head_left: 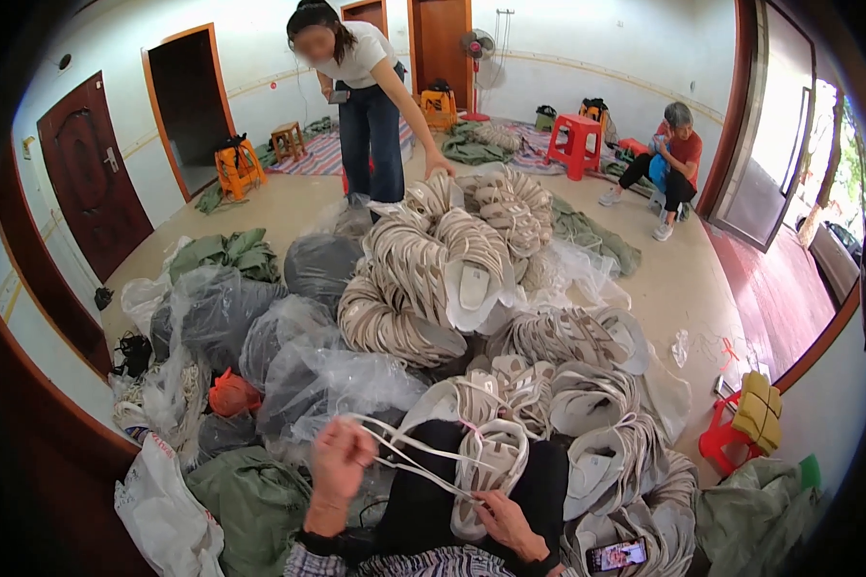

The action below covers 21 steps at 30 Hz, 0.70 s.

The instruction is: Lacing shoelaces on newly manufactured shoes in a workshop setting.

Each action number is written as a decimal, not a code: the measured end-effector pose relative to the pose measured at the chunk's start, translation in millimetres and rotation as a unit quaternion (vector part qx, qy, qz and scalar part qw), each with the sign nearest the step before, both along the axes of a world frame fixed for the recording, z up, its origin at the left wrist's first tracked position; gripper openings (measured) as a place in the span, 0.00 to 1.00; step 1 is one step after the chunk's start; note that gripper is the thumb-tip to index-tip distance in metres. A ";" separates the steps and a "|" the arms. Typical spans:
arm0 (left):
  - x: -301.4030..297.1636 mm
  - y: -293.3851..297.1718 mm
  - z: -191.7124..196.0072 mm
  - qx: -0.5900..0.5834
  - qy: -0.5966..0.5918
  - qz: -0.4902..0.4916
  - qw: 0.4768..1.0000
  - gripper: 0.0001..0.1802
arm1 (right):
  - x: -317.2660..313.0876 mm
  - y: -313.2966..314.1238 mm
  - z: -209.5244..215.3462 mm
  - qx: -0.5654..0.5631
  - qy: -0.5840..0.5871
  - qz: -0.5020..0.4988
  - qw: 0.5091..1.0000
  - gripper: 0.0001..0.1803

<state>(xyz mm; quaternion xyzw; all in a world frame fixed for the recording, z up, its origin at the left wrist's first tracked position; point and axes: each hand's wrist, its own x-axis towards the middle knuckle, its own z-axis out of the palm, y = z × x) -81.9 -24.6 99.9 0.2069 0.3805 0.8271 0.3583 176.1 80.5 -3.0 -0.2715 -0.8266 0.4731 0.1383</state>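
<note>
Across my lap lies a beige and grey shoe upper (494,464), its lace holes facing up. White shoelace (404,450) runs from it in long loops toward the left. My left hand (341,464) is closed on the lace, raised left of the upper and slightly blurred. Fingers of my right hand (508,524) grip the upper's near right edge, where a strand of lace also passes. Just beyond my knees rises a big heap of similar shoe uppers (409,255), nested in curved rows.
Clear plastic bags (308,375) and green cloth sacks (250,500) crowd the left. A phone (617,555) lies on uppers at my right. Beyond it stands a red stool (726,438). One person (366,77) leans over the heap; another (678,154) sits near the doorway.
</note>
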 end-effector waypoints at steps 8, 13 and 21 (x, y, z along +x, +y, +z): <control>-70.3 -33.7 -49.4 -0.065 0.000 0.248 0.967 0.24 | 0.5 -3.3 -19.2 0.045 0.018 0.038 0.998 0.11; -48.4 -30.2 -90.0 -0.209 -0.060 0.249 0.944 0.26 | -2.5 -8.0 -16.3 0.048 -0.013 0.061 0.997 0.09; 42.7 37.9 -93.7 -0.275 0.308 -0.239 0.879 0.18 | -16.7 -13.0 -9.4 0.054 0.043 0.125 0.990 0.12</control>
